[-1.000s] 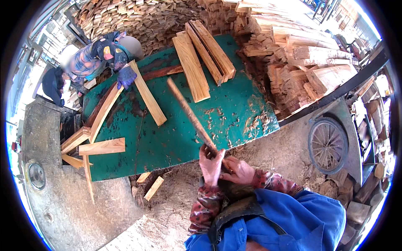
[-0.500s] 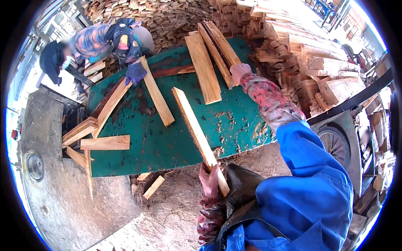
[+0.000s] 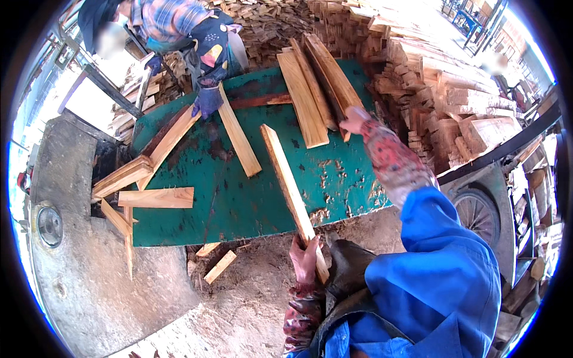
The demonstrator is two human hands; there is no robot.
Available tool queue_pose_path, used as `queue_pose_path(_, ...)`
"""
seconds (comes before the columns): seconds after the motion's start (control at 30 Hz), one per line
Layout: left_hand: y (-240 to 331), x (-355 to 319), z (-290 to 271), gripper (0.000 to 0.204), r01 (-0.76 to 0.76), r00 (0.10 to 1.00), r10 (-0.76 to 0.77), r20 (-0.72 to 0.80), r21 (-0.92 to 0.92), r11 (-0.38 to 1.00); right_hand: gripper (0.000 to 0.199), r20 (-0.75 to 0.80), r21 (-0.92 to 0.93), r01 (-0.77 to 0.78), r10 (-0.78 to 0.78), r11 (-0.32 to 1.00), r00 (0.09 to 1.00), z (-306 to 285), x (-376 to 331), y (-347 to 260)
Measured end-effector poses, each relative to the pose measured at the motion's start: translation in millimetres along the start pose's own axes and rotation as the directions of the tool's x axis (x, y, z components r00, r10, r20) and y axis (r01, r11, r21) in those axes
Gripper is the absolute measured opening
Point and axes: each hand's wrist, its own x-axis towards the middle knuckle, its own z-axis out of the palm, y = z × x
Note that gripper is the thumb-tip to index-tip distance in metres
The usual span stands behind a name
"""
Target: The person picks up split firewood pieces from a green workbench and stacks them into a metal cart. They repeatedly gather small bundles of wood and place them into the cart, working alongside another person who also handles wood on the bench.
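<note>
On the green table (image 3: 179, 225): one short pale board (image 3: 156, 198), left. Centre, reaching over the near edge, one long narrow plank (image 3: 289, 186), straight, yellowish, lower end clasped by left hand (image 3: 303, 261). Right, one brown-sided plank (image 3: 334, 74), near end gripped by right hand (image 3: 356, 120)

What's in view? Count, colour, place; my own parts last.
Table: one, green, centre
Held plank: one, pale, over table's near edge
Right planks: at least three, tan, table's far right
Middle plank: one, tan, table's middle
Short plank: one, tan, table's near left
Left planks: several, tan, table's left
Offcuts: at least two, pale, ground
Woodpiles: at least two, brown, behind, right
Wheel: one, dark, right
Slab: one, grey, left
Co-worker: one, plaid top, purple glove, upper left
Garment: one, blue, lower right
Left hand: one, bare, on held plank
Right hand: one, bare, at right planks
</note>
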Motion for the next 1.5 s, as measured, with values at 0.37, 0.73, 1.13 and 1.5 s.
queue_pose_path(0.37, 0, 2, -23, 0.036, 0.089, 0.980, -0.056, 0.190, -0.175, 0.980, 0.036, 0.240, 0.675, -0.284, 0.161, 0.681, 0.957, 63, -303, 42)
queue_pose_path(0.73, 4, -9, -49, 0.038, 0.115, 0.940, -0.051, 0.337, -0.173, 0.978, 0.038, -0.177, 0.624, -0.079, 0.239, 0.777, 0.955, 37, -330, -20)
queue_pose_path(1.13, -12, -42, -55, 0.065, 0.190, 0.928, -0.098, 0.359, -0.232, 0.954, 0.045, 0.219, 0.869, -0.252, 0.127, 0.426, 0.968, 10, -430, -97)
queue_pose_path(1.5, -46, -44, -36, 0.045, 0.128, 0.930, -0.089, 0.355, -0.088, 0.988, 0.087, 0.410, 0.855, -0.304, -0.189, 0.419, 0.892, 109, -418, -90)
